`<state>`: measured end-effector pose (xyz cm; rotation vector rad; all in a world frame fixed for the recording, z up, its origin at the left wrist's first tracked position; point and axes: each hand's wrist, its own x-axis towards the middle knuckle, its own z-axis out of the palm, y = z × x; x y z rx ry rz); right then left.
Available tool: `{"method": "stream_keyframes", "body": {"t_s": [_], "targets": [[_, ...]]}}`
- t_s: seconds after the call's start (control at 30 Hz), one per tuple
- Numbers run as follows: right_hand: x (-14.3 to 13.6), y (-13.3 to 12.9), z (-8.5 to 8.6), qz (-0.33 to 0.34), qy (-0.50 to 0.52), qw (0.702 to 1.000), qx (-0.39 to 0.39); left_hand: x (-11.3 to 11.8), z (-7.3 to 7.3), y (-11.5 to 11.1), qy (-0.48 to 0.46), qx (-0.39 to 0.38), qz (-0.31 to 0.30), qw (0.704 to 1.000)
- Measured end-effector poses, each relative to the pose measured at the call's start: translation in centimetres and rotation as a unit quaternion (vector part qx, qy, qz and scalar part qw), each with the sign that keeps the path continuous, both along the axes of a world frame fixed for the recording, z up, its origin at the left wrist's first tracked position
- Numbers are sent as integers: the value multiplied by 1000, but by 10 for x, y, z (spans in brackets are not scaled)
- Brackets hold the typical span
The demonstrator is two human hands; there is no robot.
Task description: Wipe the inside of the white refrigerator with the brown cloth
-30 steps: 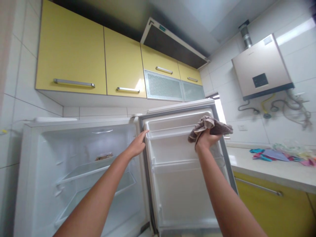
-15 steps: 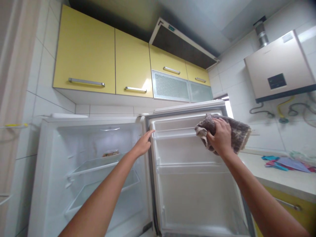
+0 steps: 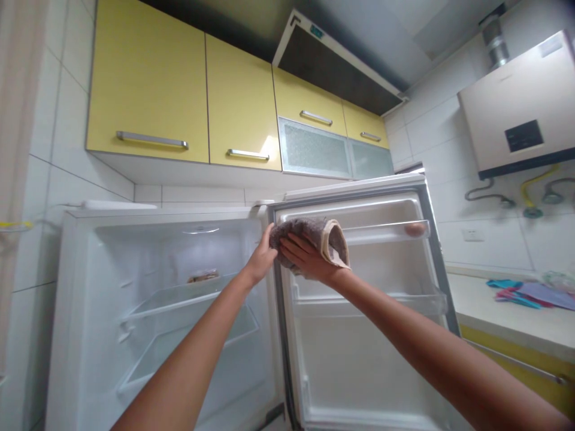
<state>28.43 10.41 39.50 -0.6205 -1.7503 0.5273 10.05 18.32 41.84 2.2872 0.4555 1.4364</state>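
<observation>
- Left: fridge (image 3: 67,299), open.
- Left hand (image 3: 262,258): fingers partly curled by the grey-brown cloth (image 3: 305,226); cannot tell whether it grips.
- Cloth: at the fridge door's (image 3: 359,365) upper left.
- Right hand (image 3: 309,258): fingers nearly straight over the cloth; grip unclear.

Yellow wall cabinets (image 3: 148,78) with silver handles (image 3: 153,140) adjoin frosted-glass panels (image 3: 314,148), while at right a pale water heater (image 3: 516,99) with a metallic flue duct (image 3: 495,45) hangs above a light worktop (image 3: 476,299) bearing blue, pink and lilac pieces (image 3: 545,294).

Right fingers (image 3: 295,248) on cloth (image 3: 302,226) at fridge door (image 3: 359,353)
</observation>
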Motion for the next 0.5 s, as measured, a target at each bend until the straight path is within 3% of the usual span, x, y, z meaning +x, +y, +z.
{"method": "stream_keyframes", "body": {"t_s": [0.07,0.13,0.23,0.33,0.4,0.43,0.47,0.5], "targets": [[-8,3,4,141,175,961,-160,-3,-1,2,-21,-80,-14,996],[-16,3,7,212,233,924,-218,-5,-4,3,-41,-155,-31,987],[-23,4,9,226,182,939,-183,-2,-9,5,-98,-173,-14,980],[-19,2,11,193,109,968,-119,6,-11,5,-152,-111,32,982],[-6,-5,12,116,1,993,-34,12,-9,3,-161,-47,49,985],[3,-10,12,38,-91,994,39,15,-8,2,-153,-12,55,987],[15,-16,12,-62,-199,970,126,17,-7,0,-138,27,61,988],[28,-24,12,-173,-304,912,213,19,-5,-2,-115,70,66,989]]}}
